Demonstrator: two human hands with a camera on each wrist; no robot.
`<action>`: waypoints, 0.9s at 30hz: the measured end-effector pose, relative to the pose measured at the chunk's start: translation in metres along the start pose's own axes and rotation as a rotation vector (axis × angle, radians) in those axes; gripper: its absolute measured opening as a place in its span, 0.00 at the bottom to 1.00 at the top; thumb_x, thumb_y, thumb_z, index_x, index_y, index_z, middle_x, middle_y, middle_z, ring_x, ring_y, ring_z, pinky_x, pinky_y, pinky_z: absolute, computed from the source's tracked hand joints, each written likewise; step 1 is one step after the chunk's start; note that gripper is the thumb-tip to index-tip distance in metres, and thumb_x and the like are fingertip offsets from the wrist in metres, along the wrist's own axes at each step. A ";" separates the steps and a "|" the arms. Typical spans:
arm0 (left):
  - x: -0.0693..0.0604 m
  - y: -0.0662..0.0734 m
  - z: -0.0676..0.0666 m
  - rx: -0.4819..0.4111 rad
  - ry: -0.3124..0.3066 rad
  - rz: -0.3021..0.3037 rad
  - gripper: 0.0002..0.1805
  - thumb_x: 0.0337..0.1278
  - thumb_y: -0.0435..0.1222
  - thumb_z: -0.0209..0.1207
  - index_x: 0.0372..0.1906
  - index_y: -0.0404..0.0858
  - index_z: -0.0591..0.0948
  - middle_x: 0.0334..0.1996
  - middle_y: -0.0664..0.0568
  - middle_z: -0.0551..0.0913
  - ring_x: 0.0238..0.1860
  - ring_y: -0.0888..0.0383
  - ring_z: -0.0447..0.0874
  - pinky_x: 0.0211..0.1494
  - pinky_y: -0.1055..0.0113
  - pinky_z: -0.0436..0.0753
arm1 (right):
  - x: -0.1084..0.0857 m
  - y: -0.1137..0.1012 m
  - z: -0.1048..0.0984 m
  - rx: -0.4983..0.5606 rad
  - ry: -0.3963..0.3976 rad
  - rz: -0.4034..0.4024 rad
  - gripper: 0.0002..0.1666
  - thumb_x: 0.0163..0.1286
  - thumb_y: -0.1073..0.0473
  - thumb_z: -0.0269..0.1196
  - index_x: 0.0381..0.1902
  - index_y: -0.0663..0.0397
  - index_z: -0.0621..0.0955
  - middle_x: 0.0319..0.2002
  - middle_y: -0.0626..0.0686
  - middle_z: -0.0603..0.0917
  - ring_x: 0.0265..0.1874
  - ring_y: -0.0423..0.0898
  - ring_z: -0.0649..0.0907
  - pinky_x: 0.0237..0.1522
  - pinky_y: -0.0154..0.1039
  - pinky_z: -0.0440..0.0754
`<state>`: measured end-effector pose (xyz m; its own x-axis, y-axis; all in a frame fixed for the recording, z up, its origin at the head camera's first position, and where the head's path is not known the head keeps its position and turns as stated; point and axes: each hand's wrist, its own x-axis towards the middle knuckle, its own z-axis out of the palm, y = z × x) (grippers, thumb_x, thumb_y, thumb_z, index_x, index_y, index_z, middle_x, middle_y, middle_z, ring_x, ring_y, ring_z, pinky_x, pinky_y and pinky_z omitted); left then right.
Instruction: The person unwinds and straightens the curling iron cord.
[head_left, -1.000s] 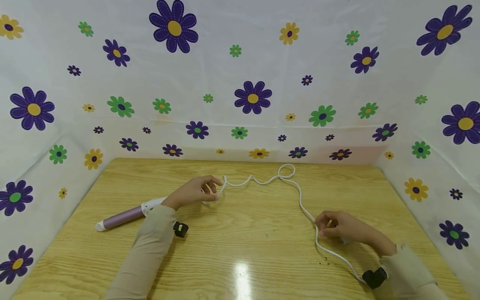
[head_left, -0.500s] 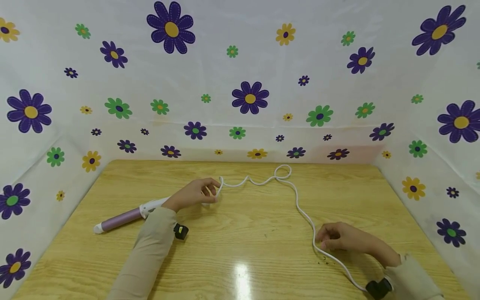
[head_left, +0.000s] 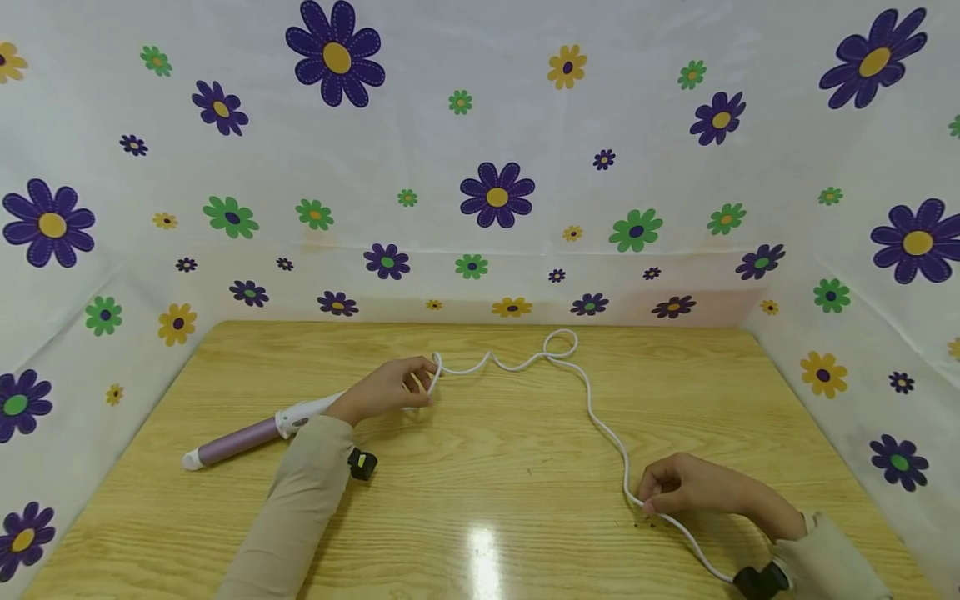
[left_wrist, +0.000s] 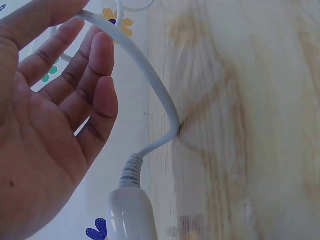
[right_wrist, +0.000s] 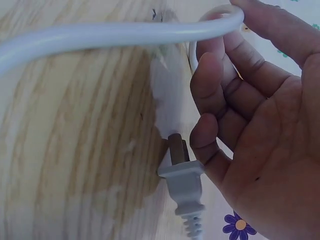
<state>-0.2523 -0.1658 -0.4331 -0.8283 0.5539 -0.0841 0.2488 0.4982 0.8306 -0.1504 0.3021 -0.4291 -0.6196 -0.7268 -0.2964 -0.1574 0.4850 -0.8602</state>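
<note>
A curling iron (head_left: pixel 238 442) with a purple barrel and white handle lies at the left of the table, partly hidden by the left forearm. Its white cord (head_left: pixel 589 396) runs in waves and one loop across to the right. Near the handle end, my left hand (head_left: pixel 384 392) pinches the cord between thumb and index finger; the left wrist view shows the ribbed cord sleeve (left_wrist: pixel 131 171) below the palm. My right hand (head_left: pixel 701 485) pinches the cord farther along, thumb against index finger. Below those fingers, a two-prong plug (right_wrist: pixel 184 182) shows in the right wrist view.
The wooden table (head_left: pixel 480 467) carries small dark specks near the right hand. A white flowered cloth (head_left: pixel 420 150) stands behind it and along both sides. Each wrist wears a small black camera, the left one (head_left: pixel 363 464) beside the sleeve.
My right hand has slid along the cord toward the near edge, its fingertips apart from the cord midway and now pinching it lower down. The left hand keeps its hold. The head view shifts slightly.
</note>
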 end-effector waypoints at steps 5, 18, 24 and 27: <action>-0.001 -0.002 -0.002 -0.005 -0.004 0.017 0.22 0.59 0.31 0.61 0.59 0.33 0.74 0.43 0.40 0.78 0.39 0.53 0.78 0.41 0.63 0.79 | 0.000 -0.002 -0.004 -0.026 0.028 0.012 0.10 0.69 0.59 0.60 0.37 0.61 0.83 0.29 0.45 0.84 0.24 0.30 0.75 0.27 0.30 0.73; -0.007 0.004 -0.008 0.046 0.043 0.038 0.21 0.59 0.32 0.62 0.57 0.34 0.76 0.41 0.46 0.78 0.39 0.56 0.76 0.45 0.64 0.78 | -0.002 -0.007 -0.034 -0.180 0.219 0.082 0.09 0.70 0.64 0.55 0.40 0.66 0.79 0.29 0.53 0.81 0.23 0.33 0.73 0.26 0.33 0.73; -0.007 0.003 -0.012 0.067 0.074 0.035 0.21 0.58 0.32 0.63 0.57 0.34 0.76 0.40 0.45 0.78 0.39 0.55 0.76 0.46 0.62 0.77 | 0.003 -0.011 -0.060 -0.369 0.389 0.188 0.10 0.71 0.62 0.55 0.41 0.64 0.79 0.23 0.51 0.79 0.19 0.37 0.72 0.23 0.34 0.71; -0.008 0.003 -0.013 0.060 0.084 0.027 0.21 0.57 0.32 0.63 0.56 0.34 0.76 0.41 0.45 0.78 0.39 0.55 0.76 0.46 0.60 0.77 | 0.005 -0.009 -0.074 -0.433 0.436 0.231 0.11 0.72 0.60 0.55 0.43 0.64 0.79 0.24 0.52 0.81 0.21 0.42 0.77 0.24 0.36 0.73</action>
<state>-0.2518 -0.1773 -0.4230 -0.8594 0.5112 -0.0132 0.2997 0.5243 0.7970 -0.2091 0.3296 -0.3923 -0.9150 -0.3610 -0.1801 -0.2218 0.8231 -0.5229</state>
